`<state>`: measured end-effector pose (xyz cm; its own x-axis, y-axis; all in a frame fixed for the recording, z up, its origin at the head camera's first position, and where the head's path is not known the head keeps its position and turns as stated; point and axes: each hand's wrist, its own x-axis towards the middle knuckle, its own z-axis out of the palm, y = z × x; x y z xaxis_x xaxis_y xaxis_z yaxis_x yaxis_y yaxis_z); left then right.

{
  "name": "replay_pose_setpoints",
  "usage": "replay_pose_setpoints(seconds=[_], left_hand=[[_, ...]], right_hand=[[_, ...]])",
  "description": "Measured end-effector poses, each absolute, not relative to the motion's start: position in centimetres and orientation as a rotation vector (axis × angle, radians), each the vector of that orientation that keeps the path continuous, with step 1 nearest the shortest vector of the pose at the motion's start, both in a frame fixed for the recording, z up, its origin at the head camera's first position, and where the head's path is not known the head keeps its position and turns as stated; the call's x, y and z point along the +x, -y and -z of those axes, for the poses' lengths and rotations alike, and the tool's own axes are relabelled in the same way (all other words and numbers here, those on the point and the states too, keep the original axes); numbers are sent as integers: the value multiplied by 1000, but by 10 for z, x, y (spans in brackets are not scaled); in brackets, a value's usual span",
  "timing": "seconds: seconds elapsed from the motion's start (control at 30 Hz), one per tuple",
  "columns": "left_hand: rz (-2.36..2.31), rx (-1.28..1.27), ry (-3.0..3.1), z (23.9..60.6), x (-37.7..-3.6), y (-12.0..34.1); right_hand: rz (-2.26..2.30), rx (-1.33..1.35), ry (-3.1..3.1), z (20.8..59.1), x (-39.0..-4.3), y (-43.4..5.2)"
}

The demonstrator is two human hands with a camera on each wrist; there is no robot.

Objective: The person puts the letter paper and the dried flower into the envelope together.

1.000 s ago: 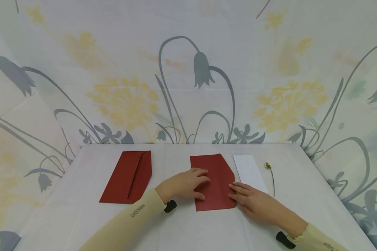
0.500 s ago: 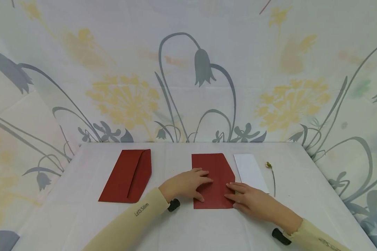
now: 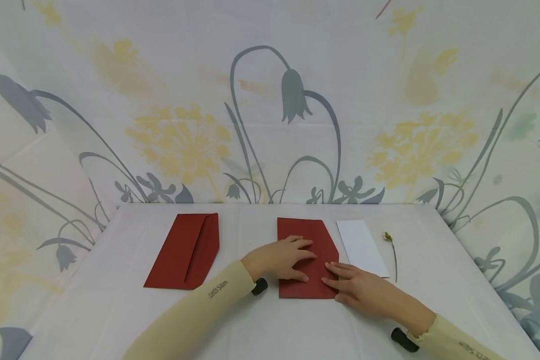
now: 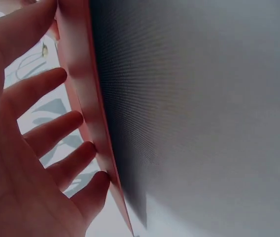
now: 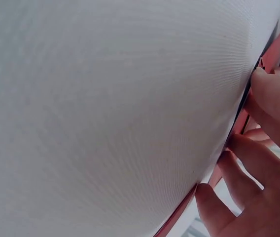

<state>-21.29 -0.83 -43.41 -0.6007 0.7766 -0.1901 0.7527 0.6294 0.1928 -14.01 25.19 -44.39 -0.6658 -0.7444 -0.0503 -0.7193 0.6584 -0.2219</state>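
A red envelope (image 3: 300, 227) lies flat at the middle of the white table, its flap side with the cut-off corner pointing right. My left hand (image 3: 279, 257) rests on it with fingers spread; in the left wrist view the fingertips (image 4: 100, 180) press along its surface. At the envelope's right edge, my right hand (image 3: 369, 292) touches the flap with fingers extended. Seen from the right wrist, the thumb (image 5: 273, 91) and fingertips sit along that red edge. Part of the envelope is hidden under both hands.
A second red envelope (image 3: 175, 250) lies to the left, its flap toward the right. Right of the middle envelope are a white card (image 3: 360, 245) and a dried flower (image 3: 391, 245) with a thin stem. A floral cloth (image 3: 270, 125) hangs behind the table.
My left hand has slid rightward across the envelope. The right hand has shifted slightly left onto the envelope's right edge, then stayed. The envelope has turned a little straighter.
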Motion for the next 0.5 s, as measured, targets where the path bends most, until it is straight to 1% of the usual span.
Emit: replay_pose_setpoints(seconds=[0.27,0.5], left_hand=[[-103,1306,-2630,432,-225,-8],[-174,1272,-2589,436,-231,-15]], right_hand=[[305,-1188,-2736,446,-140,-253],[311,-1184,-2732,446,-140,-252]])
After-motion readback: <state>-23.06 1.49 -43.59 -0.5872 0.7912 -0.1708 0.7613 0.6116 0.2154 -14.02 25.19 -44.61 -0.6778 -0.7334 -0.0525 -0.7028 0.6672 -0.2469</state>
